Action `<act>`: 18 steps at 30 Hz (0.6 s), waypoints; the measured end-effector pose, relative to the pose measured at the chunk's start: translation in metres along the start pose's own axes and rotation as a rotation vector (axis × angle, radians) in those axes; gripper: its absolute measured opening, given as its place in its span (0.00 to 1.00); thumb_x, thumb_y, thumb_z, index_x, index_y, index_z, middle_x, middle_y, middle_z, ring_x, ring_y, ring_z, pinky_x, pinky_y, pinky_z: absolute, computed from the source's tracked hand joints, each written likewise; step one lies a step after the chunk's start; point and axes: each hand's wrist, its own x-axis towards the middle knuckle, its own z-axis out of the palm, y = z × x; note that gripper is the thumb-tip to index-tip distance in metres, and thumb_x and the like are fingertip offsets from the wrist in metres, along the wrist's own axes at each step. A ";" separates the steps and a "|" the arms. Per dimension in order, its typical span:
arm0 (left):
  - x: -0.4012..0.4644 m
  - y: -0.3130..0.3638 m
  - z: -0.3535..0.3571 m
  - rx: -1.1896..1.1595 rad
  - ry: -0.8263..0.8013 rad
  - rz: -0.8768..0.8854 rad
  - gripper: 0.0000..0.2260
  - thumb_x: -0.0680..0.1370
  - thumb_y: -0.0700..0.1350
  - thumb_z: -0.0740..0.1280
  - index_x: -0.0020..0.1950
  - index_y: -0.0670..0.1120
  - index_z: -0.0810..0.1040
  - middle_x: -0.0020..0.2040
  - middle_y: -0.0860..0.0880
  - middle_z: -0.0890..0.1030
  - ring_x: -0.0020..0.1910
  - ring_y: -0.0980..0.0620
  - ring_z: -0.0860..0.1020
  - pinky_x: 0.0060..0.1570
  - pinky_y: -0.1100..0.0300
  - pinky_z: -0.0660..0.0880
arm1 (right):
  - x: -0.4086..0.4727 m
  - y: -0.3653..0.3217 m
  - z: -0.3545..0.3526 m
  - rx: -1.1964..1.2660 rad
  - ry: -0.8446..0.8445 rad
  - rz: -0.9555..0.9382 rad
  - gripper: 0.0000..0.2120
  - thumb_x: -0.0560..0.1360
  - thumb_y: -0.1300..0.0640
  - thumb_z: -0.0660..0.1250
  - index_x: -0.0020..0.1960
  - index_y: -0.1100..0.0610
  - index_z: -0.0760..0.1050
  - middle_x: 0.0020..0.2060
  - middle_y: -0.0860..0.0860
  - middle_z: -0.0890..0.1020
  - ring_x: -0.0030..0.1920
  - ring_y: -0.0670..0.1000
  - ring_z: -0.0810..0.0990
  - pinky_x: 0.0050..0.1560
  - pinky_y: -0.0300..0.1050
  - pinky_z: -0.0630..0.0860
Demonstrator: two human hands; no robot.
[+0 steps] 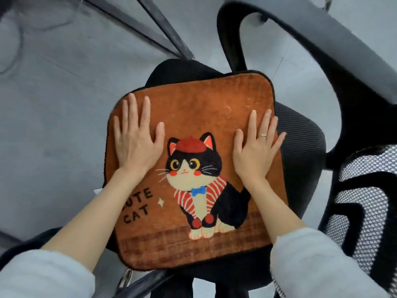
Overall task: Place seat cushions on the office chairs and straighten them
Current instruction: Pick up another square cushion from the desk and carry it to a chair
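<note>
Seat cushion (193, 130) flat on office chair seat (300, 147); left hand (137, 138) and right hand (255, 151) pressed flat on top, armrest (290, 24) behind, mesh backrest (363, 201) at right.

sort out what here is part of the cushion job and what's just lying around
Part of the job:
- cat cushion, on the seat
- office chair seat under it
- left hand and right hand, flat on the cushion

Not part of it:
- mesh chair back
- armrest
- metal bars on the floor
</note>
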 end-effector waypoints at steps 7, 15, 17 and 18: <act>0.001 0.000 0.012 0.083 0.035 -0.012 0.28 0.79 0.56 0.47 0.77 0.48 0.49 0.78 0.44 0.51 0.77 0.44 0.50 0.73 0.43 0.50 | 0.004 -0.002 0.011 -0.063 -0.007 0.003 0.27 0.80 0.44 0.46 0.77 0.50 0.48 0.77 0.55 0.50 0.77 0.56 0.47 0.74 0.61 0.41; -0.067 0.007 0.017 0.158 -0.058 0.483 0.27 0.80 0.55 0.50 0.76 0.48 0.51 0.77 0.45 0.54 0.77 0.46 0.50 0.73 0.40 0.44 | -0.057 -0.026 0.010 0.065 -0.014 -0.296 0.25 0.80 0.48 0.47 0.76 0.50 0.54 0.76 0.55 0.57 0.77 0.56 0.53 0.73 0.65 0.47; -0.073 -0.002 0.027 0.231 -0.074 0.533 0.26 0.79 0.55 0.50 0.76 0.48 0.51 0.77 0.45 0.56 0.76 0.45 0.52 0.72 0.39 0.46 | -0.070 -0.024 0.028 -0.041 0.051 -0.338 0.23 0.81 0.47 0.49 0.75 0.50 0.60 0.74 0.56 0.63 0.75 0.58 0.60 0.72 0.66 0.55; -0.072 -0.006 0.031 0.252 -0.067 0.535 0.26 0.79 0.55 0.50 0.76 0.48 0.52 0.77 0.45 0.56 0.76 0.45 0.53 0.72 0.39 0.47 | -0.070 -0.022 0.035 -0.070 0.078 -0.335 0.23 0.80 0.47 0.50 0.74 0.50 0.61 0.73 0.56 0.64 0.74 0.58 0.61 0.72 0.66 0.55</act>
